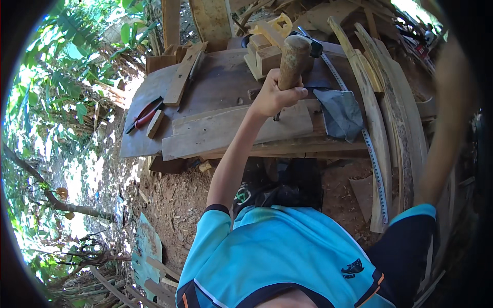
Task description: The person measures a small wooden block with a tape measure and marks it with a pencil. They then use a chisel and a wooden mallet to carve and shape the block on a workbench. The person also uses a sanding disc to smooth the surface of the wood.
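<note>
My left hand [280, 97] is wrapped round the thick wooden handle of a chisel [294, 59], held upright above the bench. Below the fist a short bit of its dark metal shank shows over a flat, pale board [233, 134]. The fist hides part of the board and of the tool. At the far right my right forearm [444, 138] is raised and smeared by motion; it runs up into the dark rim, where the hand is out of sight. Beside the board lies a grey-blue cloth [339, 114].
Red-handled pliers [145, 116] and a small wood block [155, 124] lie at the bench's left. Stacked wood blocks [269, 57] and a yellow-handled saw [281, 24] stand behind. A measuring tape [374, 167] stretches along long curved planks [398, 118] at the right.
</note>
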